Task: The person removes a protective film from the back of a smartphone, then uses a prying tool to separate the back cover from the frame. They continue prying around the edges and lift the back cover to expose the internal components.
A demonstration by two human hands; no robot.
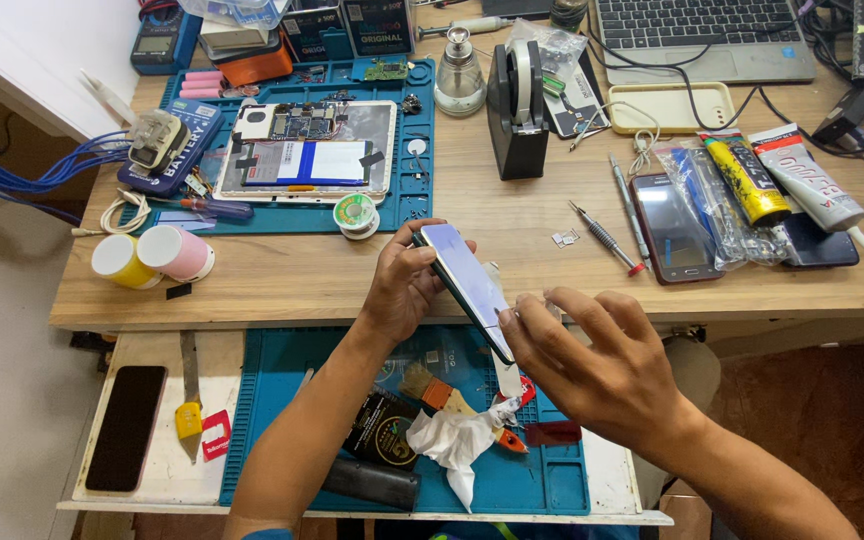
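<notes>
Hands at frame centre: left hand (402,285) clamped on slim glossy phone (467,285), right hand (592,365) loosely spread, fingertips peeling clear film (502,330); next, probably a slow, even pull.

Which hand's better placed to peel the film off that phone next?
Right, probably. The right hand already has its fingertips at the lower end of the phone, where a pale film strip hangs down. The left hand is wrapped around the phone's upper edge, holding it tilted, so it is occupied.
</notes>
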